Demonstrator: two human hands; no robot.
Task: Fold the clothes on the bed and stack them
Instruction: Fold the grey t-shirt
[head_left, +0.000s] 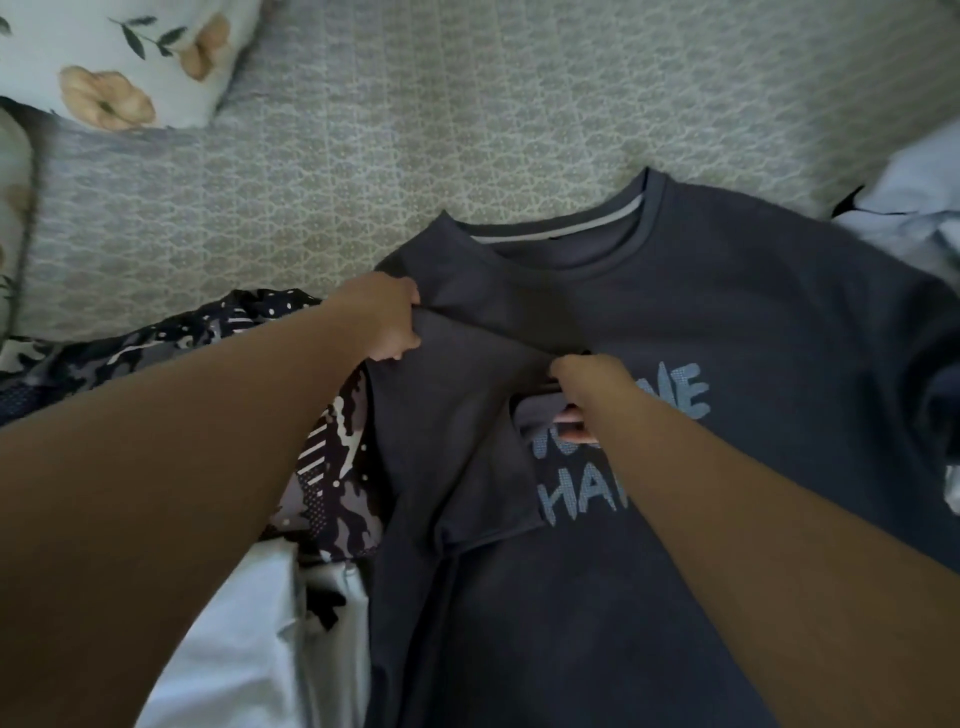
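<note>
A dark grey T-shirt (753, 312) with light blue lettering lies face up on the bed, neck pointing away from me. Its left sleeve is folded in over the chest. My left hand (387, 319) grips the shirt at the left shoulder fold. My right hand (587, 387) pinches the end of the folded-in sleeve above the lettering, hiding part of the print.
A black and white patterned garment (218, 343) lies under my left arm. White cloth (260, 649) sits at the near left and a pale garment (914, 208) at the right edge. A floral pillow (114, 57) rests at the far left on the patterned bedspread (467, 104).
</note>
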